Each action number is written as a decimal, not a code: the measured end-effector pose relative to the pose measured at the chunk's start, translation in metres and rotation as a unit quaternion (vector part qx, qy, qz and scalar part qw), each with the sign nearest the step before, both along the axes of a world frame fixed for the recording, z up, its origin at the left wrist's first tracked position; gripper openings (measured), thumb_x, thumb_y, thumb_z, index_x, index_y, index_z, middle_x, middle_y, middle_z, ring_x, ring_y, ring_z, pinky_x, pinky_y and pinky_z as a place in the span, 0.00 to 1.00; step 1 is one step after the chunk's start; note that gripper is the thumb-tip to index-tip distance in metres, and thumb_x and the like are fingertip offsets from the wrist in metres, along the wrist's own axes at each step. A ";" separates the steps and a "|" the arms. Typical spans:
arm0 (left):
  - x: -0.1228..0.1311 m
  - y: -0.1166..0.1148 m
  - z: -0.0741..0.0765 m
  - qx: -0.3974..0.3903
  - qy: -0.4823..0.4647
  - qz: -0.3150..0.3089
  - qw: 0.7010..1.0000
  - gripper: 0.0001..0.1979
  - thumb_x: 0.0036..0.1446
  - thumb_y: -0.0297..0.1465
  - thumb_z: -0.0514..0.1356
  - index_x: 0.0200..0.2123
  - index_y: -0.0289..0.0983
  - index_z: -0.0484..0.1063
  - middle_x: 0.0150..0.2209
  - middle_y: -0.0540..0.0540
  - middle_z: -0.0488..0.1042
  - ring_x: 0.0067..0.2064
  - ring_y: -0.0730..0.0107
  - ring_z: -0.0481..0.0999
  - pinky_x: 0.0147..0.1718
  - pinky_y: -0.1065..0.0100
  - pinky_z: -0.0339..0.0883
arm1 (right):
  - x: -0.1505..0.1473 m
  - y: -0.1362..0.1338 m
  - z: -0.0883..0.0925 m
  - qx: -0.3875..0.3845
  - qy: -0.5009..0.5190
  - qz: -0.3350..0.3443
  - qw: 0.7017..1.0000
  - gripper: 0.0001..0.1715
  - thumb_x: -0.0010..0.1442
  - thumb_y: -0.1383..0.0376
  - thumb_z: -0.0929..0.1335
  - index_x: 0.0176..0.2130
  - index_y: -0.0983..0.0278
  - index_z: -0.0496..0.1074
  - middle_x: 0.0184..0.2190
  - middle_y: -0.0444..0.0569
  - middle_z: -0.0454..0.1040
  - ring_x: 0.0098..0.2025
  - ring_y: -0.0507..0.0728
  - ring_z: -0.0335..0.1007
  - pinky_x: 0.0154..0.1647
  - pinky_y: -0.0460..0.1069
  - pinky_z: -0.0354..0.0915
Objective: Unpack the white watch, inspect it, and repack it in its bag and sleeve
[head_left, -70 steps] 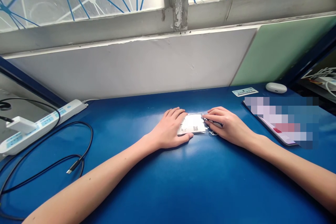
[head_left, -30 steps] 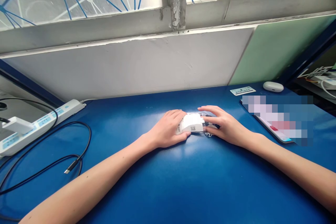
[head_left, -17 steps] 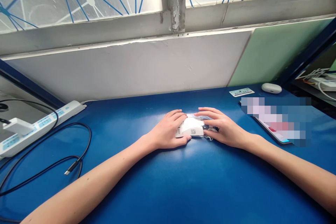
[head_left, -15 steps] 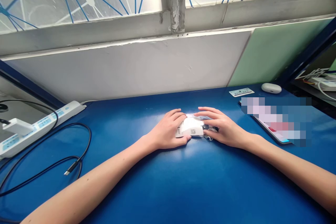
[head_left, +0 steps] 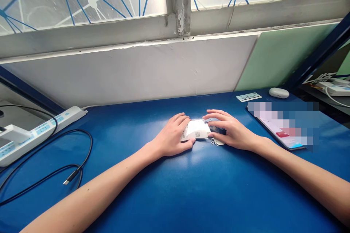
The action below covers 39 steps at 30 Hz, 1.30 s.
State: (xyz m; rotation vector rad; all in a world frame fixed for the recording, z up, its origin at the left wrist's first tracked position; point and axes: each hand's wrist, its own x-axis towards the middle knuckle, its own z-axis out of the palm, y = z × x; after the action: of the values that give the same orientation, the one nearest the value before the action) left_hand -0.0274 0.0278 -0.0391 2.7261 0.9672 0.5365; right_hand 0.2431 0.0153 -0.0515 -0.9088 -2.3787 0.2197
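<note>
A small white packet (head_left: 195, 130) with printed codes lies on the blue table (head_left: 191, 185), held between both hands. My left hand (head_left: 171, 136) curls around its left end, thumb under the near edge. My right hand (head_left: 228, 131) pinches its right end with thumb and fingers, the other fingers stretched over a dark item I cannot make out. A small metal chain (head_left: 214, 142) shows beneath the right thumb.
A white power strip (head_left: 41, 133) with a plugged adapter (head_left: 12, 133) lies at the left, with a black cable (head_left: 68, 176) looping on the table. At the right are a phone (head_left: 281, 127), a white label (head_left: 248, 97) and a white earbud case (head_left: 278, 92). A white wall panel stands behind.
The packet lay flat and wide earlier; it is now folded up narrower between the hands. Both hands have drawn slightly closer together.
</note>
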 end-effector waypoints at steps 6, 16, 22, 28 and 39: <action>0.002 0.000 0.001 0.018 0.009 0.023 1.000 0.25 0.57 0.39 0.60 0.55 0.33 0.66 0.57 0.34 0.71 0.65 0.43 0.62 0.64 0.44 0.59 | 0.003 0.003 0.001 0.004 0.008 -0.007 1.000 0.10 0.62 0.62 0.71 0.45 0.60 0.77 0.53 0.55 0.77 0.64 0.68 0.64 0.61 0.66 0.65; 0.003 -0.001 0.004 0.019 0.022 0.051 0.998 0.24 0.59 0.39 0.58 0.54 0.31 0.67 0.56 0.33 0.72 0.62 0.43 0.66 0.63 0.46 0.60 | 0.018 0.014 0.004 -0.034 0.024 -0.006 0.999 0.10 0.63 0.61 0.70 0.44 0.59 0.78 0.52 0.55 0.78 0.60 0.66 0.69 0.58 0.63 0.69; 0.000 0.000 0.002 0.014 0.031 0.033 0.999 0.26 0.58 0.40 0.59 0.56 0.33 0.67 0.58 0.32 0.69 0.62 0.44 0.66 0.61 0.47 0.61 | 0.019 0.009 0.005 -0.070 0.019 -0.029 0.997 0.19 0.61 0.57 0.71 0.51 0.60 0.75 0.56 0.58 0.73 0.58 0.65 0.71 0.57 0.60 0.70; -0.001 0.000 0.001 0.017 0.036 0.020 0.999 0.28 0.58 0.42 0.60 0.58 0.34 0.67 0.60 0.31 0.67 0.63 0.43 0.65 0.61 0.45 0.60 | 0.009 -0.001 0.005 -0.062 -0.011 -0.017 0.998 0.21 0.61 0.56 0.71 0.53 0.58 0.75 0.56 0.57 0.74 0.58 0.66 0.70 0.56 0.61 0.70; 0.001 -0.001 0.003 0.015 0.035 0.031 0.999 0.27 0.56 0.41 0.61 0.56 0.35 0.69 0.60 0.32 0.68 0.62 0.44 0.67 0.60 0.47 0.62 | 0.006 -0.002 0.013 -0.096 -0.053 -0.042 0.993 0.19 0.61 0.55 0.70 0.49 0.61 0.73 0.55 0.59 0.74 0.57 0.66 0.70 0.55 0.60 0.69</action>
State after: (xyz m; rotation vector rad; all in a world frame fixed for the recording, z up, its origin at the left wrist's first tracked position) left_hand -0.0267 0.0265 -0.0364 2.7671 1.0717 0.4734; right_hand 0.2494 0.0133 -0.0383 -1.1322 -2.4406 0.3805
